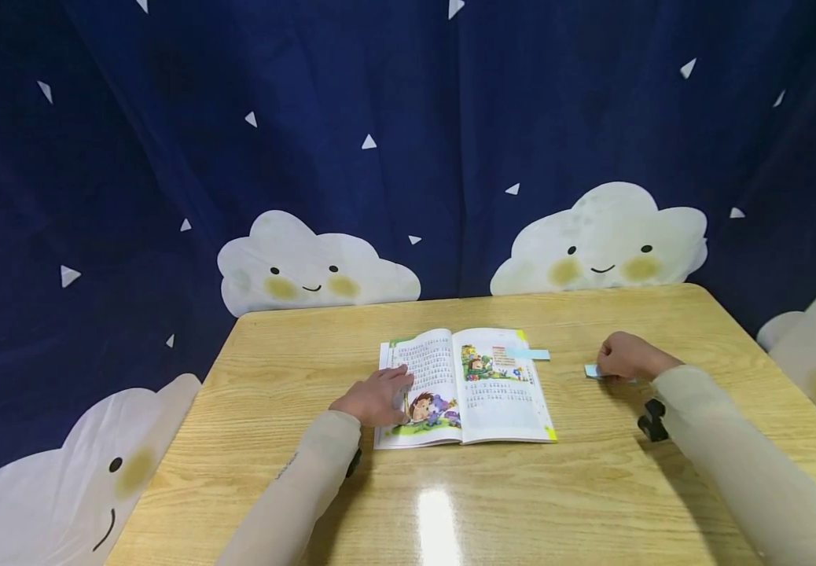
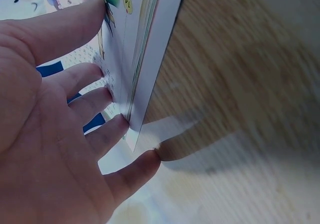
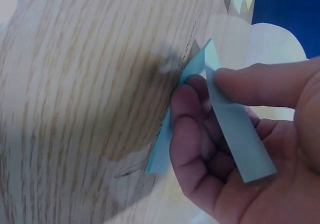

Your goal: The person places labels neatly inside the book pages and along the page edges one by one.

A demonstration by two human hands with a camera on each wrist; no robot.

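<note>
An open picture book [image 1: 496,420] lies on the wooden table. My left hand [image 1: 376,397] rests along its left page, fingers fairly straight; in the left wrist view the thumb is on the page and the little fingertip reaches past the book's edge. A light-blue sticky note [image 1: 538,354] lies across the upper right page and sticks out beyond the edge. To the right of the book, my right hand [image 1: 623,355] has curled fingers. In the right wrist view it pinches a light-blue sticky note strip [image 3: 245,144], lifted from a pad of sticky notes [image 3: 159,159] against the table and joined at one end.
The wooden table [image 1: 273,472] carries the book and the pad. Behind it hangs a dark blue curtain [image 1: 380,71] with white clouds and triangles, also draped at both sides. Black wrist straps [image 1: 653,420] sit below the sleeves.
</note>
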